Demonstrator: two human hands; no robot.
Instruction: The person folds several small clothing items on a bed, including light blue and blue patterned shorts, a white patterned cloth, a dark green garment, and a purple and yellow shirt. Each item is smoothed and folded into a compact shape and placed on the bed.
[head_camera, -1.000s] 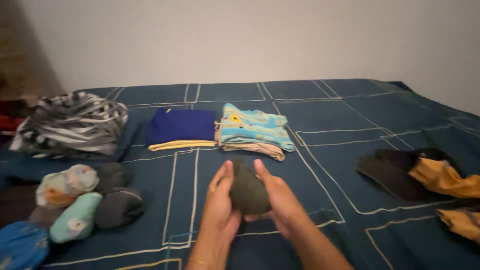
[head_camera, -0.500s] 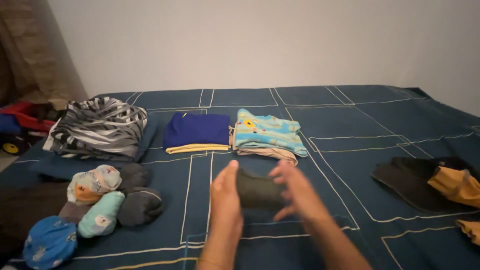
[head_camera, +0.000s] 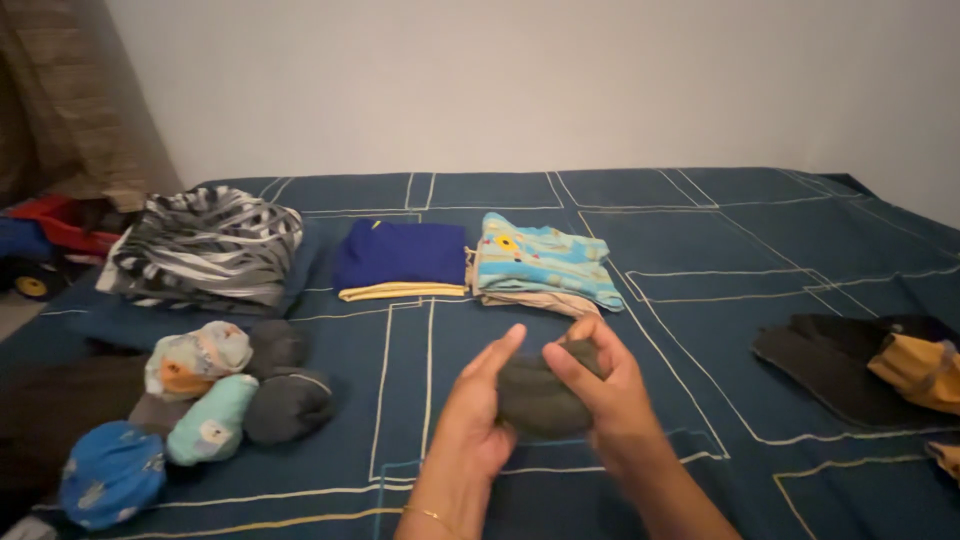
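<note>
Head view. Left hand (head_camera: 478, 410) and right hand (head_camera: 608, 385), fingers clasped from both sides around 1 dark rolled sock (head_camera: 535, 395), held just above the blue bed (head_camera: 700, 240). Left: a cluster of rolled socks (head_camera: 215, 395) and a striped garment (head_camera: 205, 245). Beyond: 2 folded clothes, dark blue (head_camera: 400, 258) and light blue patterned (head_camera: 540, 262).

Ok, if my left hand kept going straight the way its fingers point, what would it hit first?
The left hand points up and away across the bed, past the dark sock ball it holds. Next in that line looks like the light-blue folded clothes, though depth is hard to judge.
</note>
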